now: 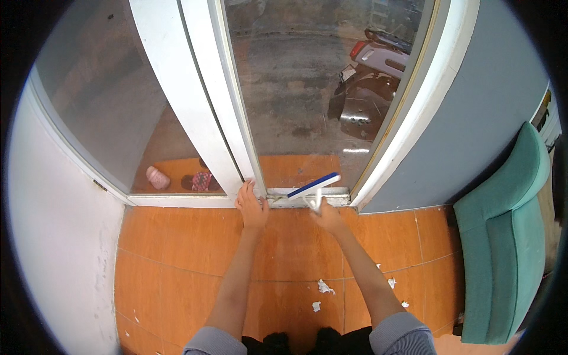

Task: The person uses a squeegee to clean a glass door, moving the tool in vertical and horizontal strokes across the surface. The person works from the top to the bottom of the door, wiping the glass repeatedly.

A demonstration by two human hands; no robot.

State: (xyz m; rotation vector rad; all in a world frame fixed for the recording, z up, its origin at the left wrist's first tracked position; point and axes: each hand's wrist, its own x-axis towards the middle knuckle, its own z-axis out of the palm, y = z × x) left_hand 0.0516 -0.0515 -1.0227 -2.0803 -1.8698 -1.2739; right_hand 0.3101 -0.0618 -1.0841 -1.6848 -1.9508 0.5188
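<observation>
My right hand (328, 216) grips the white handle of a window squeegee (314, 185) with a blue edge along its head. The squeegee's head is tilted, in front of the lower part of the glass pane (293, 106); whether its edge touches the glass I cannot tell. Against the bottom of the white door frame (230, 146) rests my left hand (252, 205), fingers apart and holding nothing. Between the two hands runs the worn white bottom rail (277, 202) of the pane.
Scraps of white paper (325, 287) lie on the orange tiled floor (293, 248). A green upholstered chair (501, 248) stands at the right by the grey wall (452, 133). Beyond the glass are a motorbike (372, 84), a pink object (158, 177) and footwear (202, 181).
</observation>
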